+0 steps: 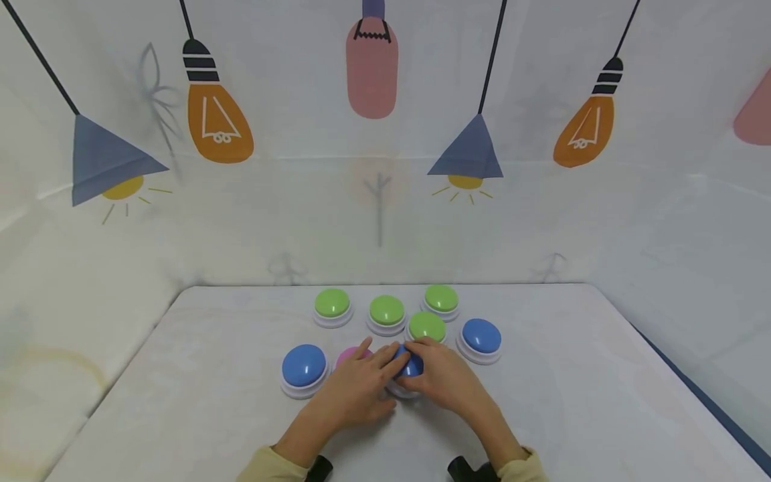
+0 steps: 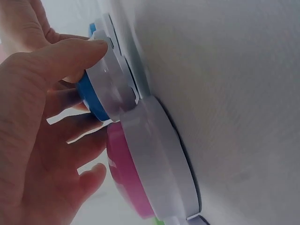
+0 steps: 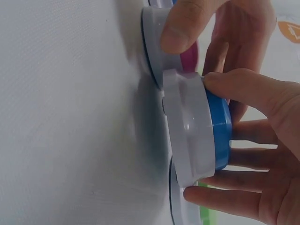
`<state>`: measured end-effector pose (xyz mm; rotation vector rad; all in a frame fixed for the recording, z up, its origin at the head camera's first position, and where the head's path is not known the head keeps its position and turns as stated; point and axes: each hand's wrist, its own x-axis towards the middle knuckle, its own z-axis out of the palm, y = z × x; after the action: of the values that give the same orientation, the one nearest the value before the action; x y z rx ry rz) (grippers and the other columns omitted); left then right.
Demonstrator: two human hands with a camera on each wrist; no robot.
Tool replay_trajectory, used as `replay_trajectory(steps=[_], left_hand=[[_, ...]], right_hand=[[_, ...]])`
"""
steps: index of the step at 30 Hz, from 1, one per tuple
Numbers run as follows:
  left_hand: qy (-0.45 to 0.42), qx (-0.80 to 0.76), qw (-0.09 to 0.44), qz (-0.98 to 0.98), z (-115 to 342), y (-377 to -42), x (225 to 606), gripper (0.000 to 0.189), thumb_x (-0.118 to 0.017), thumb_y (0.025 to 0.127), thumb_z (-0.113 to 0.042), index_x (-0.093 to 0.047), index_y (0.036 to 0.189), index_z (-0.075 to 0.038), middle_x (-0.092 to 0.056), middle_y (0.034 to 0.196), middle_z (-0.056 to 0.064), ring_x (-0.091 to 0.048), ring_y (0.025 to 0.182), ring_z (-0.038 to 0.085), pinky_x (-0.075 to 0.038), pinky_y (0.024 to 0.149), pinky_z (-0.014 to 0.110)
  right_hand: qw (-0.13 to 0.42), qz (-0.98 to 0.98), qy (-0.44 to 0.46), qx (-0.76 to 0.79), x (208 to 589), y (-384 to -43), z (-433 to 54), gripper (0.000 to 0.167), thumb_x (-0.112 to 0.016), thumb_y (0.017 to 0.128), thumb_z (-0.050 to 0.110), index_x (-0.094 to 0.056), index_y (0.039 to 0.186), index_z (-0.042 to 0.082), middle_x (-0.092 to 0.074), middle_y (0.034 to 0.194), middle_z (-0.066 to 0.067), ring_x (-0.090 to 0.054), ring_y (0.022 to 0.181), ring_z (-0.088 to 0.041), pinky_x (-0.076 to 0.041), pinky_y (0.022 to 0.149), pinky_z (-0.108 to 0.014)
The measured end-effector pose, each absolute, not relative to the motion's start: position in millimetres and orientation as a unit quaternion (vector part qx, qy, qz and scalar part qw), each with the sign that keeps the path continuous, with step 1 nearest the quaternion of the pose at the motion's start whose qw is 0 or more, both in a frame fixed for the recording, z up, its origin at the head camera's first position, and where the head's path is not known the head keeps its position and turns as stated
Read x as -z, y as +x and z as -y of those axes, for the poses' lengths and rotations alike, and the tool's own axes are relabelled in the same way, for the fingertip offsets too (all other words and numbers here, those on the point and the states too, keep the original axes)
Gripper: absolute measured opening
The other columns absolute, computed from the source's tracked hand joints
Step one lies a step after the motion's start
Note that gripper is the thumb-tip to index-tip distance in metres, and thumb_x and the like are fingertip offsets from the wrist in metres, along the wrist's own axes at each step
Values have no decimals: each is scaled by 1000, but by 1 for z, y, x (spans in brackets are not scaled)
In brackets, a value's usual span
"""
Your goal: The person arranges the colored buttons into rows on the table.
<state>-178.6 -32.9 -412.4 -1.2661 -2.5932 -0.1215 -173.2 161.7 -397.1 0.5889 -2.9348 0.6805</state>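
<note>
A blue push button with a white round base [image 1: 413,366] is between my two hands, partly covered by fingers. In the right wrist view, the held button [image 3: 192,126] looks tilted and a little raised off the tabletop. My left hand [image 1: 360,391] grips it from the left, thumb [image 2: 89,52] against the white base and fingers by the blue dome. My right hand [image 1: 448,376] holds the opposite side, with its thumb [image 3: 234,84] at the dome's edge. Beside the left fingers sits a pink button [image 2: 154,164]; just behind is a green button [image 1: 427,326].
A blue button [image 1: 304,365] stands to the left and another blue button [image 1: 482,336] to the right. Behind are more green buttons [image 1: 387,310] in a loose row. All stand on a white tabletop [image 1: 199,388] before a lamp-patterned cloth [image 1: 289,221].
</note>
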Motion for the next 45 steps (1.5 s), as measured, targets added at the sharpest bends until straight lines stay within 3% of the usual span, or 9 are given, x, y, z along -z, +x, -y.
replay_trajectory(steps=[15,25,45], left_hand=[[-431,26,112,895,28,-179,418,72,-75,82,-41,-53,143,-12,-54,144,9,-66,113,20,-34,114,52],[-423,31,82,902,26,-177,416,71,-74,84,-39,-50,146,-13,-50,149,9,-56,129,19,-31,116,50],[-427,40,105,897,31,-178,416,70,-75,82,-41,-53,143,-13,-53,145,10,-62,121,21,-35,113,52]], right_hand=[[20,961,160,-224,408,-169,-161,58,-83,78,32,-65,125,3,-62,120,-14,-65,103,-31,-54,91,-48],[35,959,171,-221,407,-166,-163,61,-84,77,30,-63,126,2,-63,123,-17,-64,108,-34,-52,93,-50],[2,959,168,-230,405,-166,-166,65,-84,76,31,-60,131,6,-60,130,-19,-62,113,-36,-52,93,-53]])
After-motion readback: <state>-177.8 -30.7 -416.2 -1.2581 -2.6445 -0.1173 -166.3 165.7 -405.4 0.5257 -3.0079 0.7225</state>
